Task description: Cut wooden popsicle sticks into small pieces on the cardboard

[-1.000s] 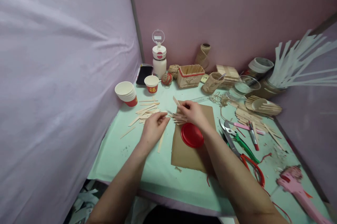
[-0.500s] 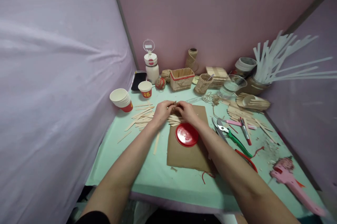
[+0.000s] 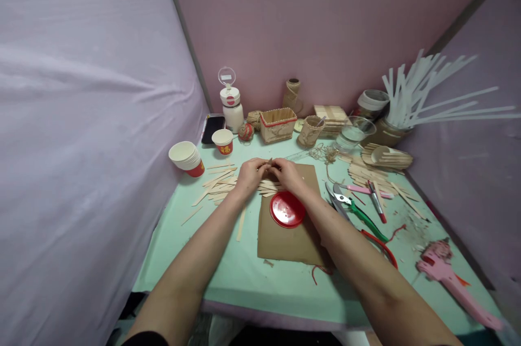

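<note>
My left hand (image 3: pixel 251 176) and my right hand (image 3: pixel 285 173) meet above the far edge of a brown cardboard sheet (image 3: pixel 280 245). Both have their fingers curled into a pinch, tip to tip. A small brownish bit shows between the fingertips, too hidden for me to name. Flat wooden craft sticks (image 3: pixel 267 187) lie beneath and between the wrists, and a loose pile of sticks (image 3: pixel 220 186) spreads out left of my left hand. Nearer to me, a round red lid (image 3: pixel 287 209) rests on the cardboard.
Paper cups (image 3: pixel 185 157), a white bottle (image 3: pixel 233 115), a stick basket (image 3: pixel 278 126) and a glass bowl (image 3: pixel 354 134) stand along the back. To the right lie green-handled pliers (image 3: pixel 368 222), a red-capped marker (image 3: pixel 376 202) and a pink glue gun (image 3: pixel 451 281). White strips (image 3: pixel 411 96) jut from a pot.
Both hands stay pinched together in nearly the same spot, with the fingers shifted slightly. The whole view has moved a little, so background things sit slightly lower and farther left.
</note>
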`<action>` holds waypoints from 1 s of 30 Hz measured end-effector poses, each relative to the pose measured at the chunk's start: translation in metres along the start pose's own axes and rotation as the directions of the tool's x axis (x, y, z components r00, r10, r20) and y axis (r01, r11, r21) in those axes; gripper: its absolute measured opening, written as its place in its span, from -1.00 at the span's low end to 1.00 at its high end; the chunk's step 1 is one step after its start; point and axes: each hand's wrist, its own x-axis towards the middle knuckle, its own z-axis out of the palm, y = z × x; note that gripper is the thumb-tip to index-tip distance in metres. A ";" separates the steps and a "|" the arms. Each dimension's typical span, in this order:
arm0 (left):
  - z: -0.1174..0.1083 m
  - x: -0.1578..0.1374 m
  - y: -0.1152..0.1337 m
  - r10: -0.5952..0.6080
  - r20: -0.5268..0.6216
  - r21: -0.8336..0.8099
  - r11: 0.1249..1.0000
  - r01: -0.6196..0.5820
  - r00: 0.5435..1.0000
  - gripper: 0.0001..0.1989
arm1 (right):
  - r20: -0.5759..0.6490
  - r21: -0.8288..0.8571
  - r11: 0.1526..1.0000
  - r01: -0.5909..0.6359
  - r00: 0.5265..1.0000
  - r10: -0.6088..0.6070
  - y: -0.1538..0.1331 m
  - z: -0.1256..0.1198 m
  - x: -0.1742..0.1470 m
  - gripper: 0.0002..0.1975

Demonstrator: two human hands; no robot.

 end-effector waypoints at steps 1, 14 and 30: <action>0.000 0.000 0.001 -0.001 0.002 -0.003 1.000 0.001 1.000 -0.83 | 0.004 -0.016 1.000 -0.001 1.000 0.001 0.000 0.000 0.000 -0.66; -0.054 -0.023 -0.010 -0.233 -0.127 -0.055 0.972 0.227 0.964 -0.81 | 0.112 -0.326 0.945 0.027 0.994 0.010 -0.023 -0.019 -0.007 -0.67; -0.113 -0.114 -0.023 -0.393 -0.324 0.355 0.792 0.496 0.860 -0.69 | 0.385 -0.156 0.882 0.444 0.850 -0.359 -0.082 0.018 -0.072 -0.85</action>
